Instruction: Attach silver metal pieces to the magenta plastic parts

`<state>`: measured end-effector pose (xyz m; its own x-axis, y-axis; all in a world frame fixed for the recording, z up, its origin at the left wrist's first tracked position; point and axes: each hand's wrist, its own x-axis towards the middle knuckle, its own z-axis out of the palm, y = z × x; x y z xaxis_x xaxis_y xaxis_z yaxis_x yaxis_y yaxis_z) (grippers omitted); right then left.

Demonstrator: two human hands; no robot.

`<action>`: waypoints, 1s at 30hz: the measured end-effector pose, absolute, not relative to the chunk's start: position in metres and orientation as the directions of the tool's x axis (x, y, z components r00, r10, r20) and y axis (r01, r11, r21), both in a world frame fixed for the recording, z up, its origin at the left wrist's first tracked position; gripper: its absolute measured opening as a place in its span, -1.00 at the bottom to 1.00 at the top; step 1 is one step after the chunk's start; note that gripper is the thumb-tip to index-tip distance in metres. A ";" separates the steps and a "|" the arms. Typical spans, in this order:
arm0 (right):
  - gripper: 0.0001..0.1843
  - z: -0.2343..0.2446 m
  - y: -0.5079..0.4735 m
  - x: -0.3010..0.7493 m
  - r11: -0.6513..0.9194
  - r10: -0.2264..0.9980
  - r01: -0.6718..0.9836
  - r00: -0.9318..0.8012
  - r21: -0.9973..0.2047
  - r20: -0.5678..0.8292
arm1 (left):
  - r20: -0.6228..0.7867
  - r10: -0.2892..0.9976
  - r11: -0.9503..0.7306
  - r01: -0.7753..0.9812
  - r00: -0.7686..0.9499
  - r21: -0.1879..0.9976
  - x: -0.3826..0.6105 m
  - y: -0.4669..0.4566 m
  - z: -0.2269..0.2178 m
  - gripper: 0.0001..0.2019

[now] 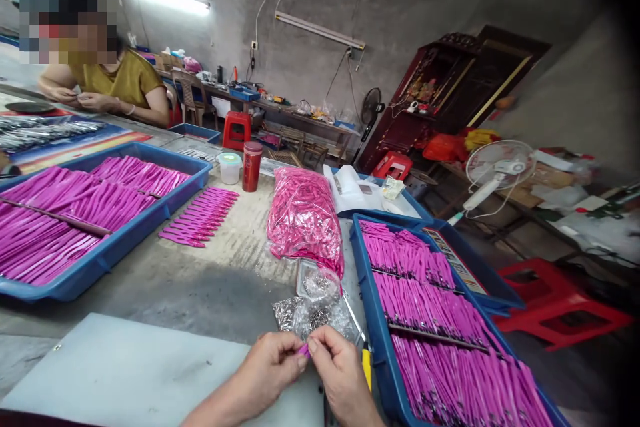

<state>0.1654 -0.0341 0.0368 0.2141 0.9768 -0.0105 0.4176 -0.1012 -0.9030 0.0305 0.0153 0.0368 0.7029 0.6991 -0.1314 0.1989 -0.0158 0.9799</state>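
Observation:
My left hand (273, 367) and my right hand (340, 373) meet at the bottom centre, over a pale board (125, 367). Both pinch one small pink plastic piece (303, 349) between their fingertips. Just beyond them lies a clear bag of small metal parts (313, 310). A big clear bag stuffed with pink pieces (305, 217) stands behind that. To the right, a blue tray (375, 320) holds rows of pink pieces.
A second blue tray (105, 257) of pink pieces lies at the left, with a loose row of pink pieces (200, 217) beside it. A red cup (251, 166) and a small tub (229, 167) stand farther back. Another person sits at the far left. A white fan (495, 170) and red stools stand at the right.

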 end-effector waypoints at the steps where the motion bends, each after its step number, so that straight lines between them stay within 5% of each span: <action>1: -0.71 0.032 -0.033 0.165 -0.113 0.968 0.384 0.252 -0.917 -0.014 | -0.096 0.738 -0.056 0.202 0.668 0.978 0.033 0.012 0.034 -0.77; 5: -0.67 0.018 -0.028 0.163 -0.146 0.927 0.291 0.375 -0.946 -0.028 | 0.216 0.814 -0.407 0.264 0.539 0.874 0.041 0.004 0.015 -0.83; 9: -0.67 0.012 -0.024 0.159 -0.156 0.898 0.243 0.438 -0.957 -0.035 | 0.525 0.728 -0.685 0.433 0.442 0.585 0.043 0.005 -0.006 -0.75; 12: -0.68 0.014 -0.020 0.155 -0.165 0.898 0.206 0.435 -0.964 -0.061 | 0.603 0.649 -0.748 0.536 0.464 0.393 0.041 0.010 -0.006 -0.68; 16: -0.69 0.025 -0.013 0.153 -0.186 0.927 0.328 0.371 -0.926 -0.055 | 0.609 0.593 -0.785 0.548 0.528 0.289 0.032 0.019 0.006 -0.69; 19: -0.70 0.042 -0.001 0.157 -0.173 0.956 0.588 0.294 -0.790 0.009 | 0.637 0.581 -0.777 0.580 0.507 0.247 0.025 0.028 0.007 -0.66; 23: -0.73 0.071 0.031 0.169 -0.134 0.975 0.904 0.194 -0.405 0.110 | 0.661 0.579 -0.755 0.620 0.477 0.213 0.020 0.038 -0.002 -0.67; 30: -0.71 0.065 0.105 0.182 -0.164 0.985 0.974 0.170 -0.157 0.027 | 0.628 0.584 -0.770 0.597 0.514 0.227 0.019 0.043 -0.016 -0.74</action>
<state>0.1815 0.1053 0.0652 0.1704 0.9850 0.0265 0.9738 -0.1643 -0.1574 0.0194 0.0426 -0.0161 0.5145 0.5840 0.6279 0.5970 -0.7696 0.2266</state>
